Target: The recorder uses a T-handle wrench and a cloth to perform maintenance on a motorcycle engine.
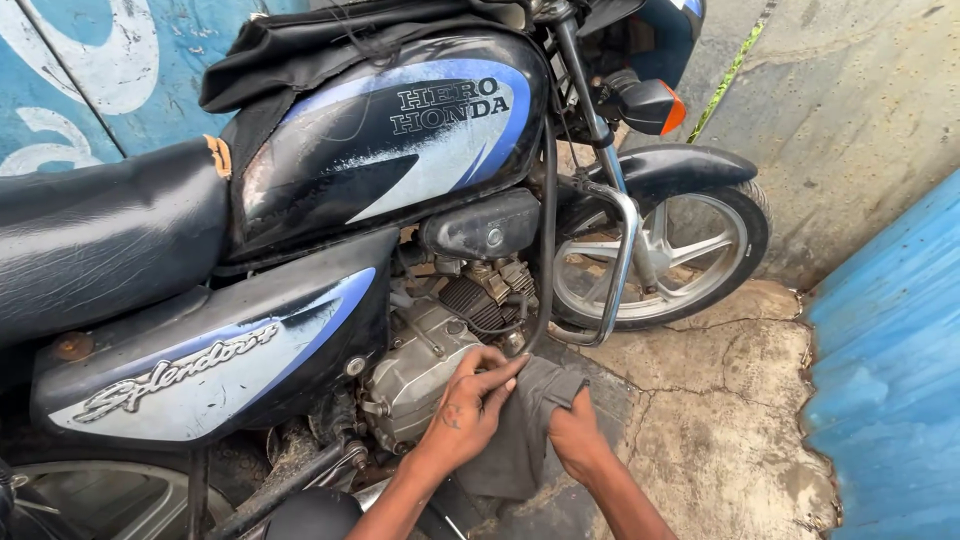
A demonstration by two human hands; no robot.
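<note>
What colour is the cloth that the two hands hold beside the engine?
The cloth is dark grey, seen best in the head view, the only one.

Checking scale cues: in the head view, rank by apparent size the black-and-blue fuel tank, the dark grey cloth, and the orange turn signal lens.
1. Black-and-blue fuel tank
2. Dark grey cloth, held in both hands, nearer the camera
3. Orange turn signal lens

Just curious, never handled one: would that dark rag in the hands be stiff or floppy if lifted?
Probably floppy: the dark rag folds and droops between the left hand and right hand. Likely light, since fingertips alone pinch it. It looks rough, so probably not slippery.
</note>
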